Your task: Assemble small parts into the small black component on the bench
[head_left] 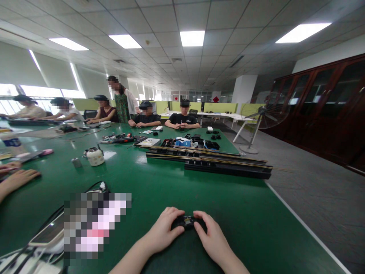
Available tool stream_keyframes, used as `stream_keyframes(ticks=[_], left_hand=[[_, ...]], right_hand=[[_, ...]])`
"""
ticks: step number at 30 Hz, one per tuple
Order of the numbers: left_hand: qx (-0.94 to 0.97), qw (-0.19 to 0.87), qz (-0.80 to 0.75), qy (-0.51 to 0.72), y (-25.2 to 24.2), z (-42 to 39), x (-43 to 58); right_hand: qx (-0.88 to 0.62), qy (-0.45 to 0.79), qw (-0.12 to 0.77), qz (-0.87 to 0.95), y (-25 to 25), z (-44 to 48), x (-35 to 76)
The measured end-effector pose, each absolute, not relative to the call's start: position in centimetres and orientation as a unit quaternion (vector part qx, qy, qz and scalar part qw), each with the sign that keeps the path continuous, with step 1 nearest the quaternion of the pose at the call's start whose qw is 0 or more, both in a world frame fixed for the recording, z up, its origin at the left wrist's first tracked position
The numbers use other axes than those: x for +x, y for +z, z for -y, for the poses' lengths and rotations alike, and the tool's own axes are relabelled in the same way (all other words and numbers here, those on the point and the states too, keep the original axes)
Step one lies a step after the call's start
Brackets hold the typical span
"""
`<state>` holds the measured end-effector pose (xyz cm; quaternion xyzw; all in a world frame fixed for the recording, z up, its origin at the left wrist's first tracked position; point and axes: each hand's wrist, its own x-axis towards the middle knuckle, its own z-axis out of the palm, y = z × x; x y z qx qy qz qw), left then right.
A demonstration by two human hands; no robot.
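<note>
Near the front of the green table, a small flat black device (188, 222) lies between my two hands. Light-coloured parts show in its middle; its exact kind is too small to tell. My left hand (165, 230) grips its left end, thumb in front and fingers behind. Around the right end, my right hand (209, 234) is closed in the same way. The fingers cover both ends of the device.
Long black channels (228, 169) with thin rods lie across the table ahead. A phone (48, 230) and cables are at left. A cream pot (95, 156) stands beyond them. Another person's hand (23, 179) rests at far left. Several people sit around the table.
</note>
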<state>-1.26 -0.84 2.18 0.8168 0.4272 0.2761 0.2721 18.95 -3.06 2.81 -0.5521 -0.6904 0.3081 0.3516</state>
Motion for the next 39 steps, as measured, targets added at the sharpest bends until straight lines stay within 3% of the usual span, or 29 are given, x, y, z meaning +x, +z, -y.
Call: stream_keyframes(ticks=[13, 39], left_hand=[[0.828, 0.263, -0.413, 0.273, 1.56, 0.77, -1.35], [0.833, 0.257, -0.414, 0.261, 2.38, 0.98, -1.13]], right_hand=[[-0.523, 0.285, 0.307, 0.742, 3.64, 3.53, 18.88], [-0.527, 0.371, 0.407, 0.647, 2.66, 2.61, 19.4]])
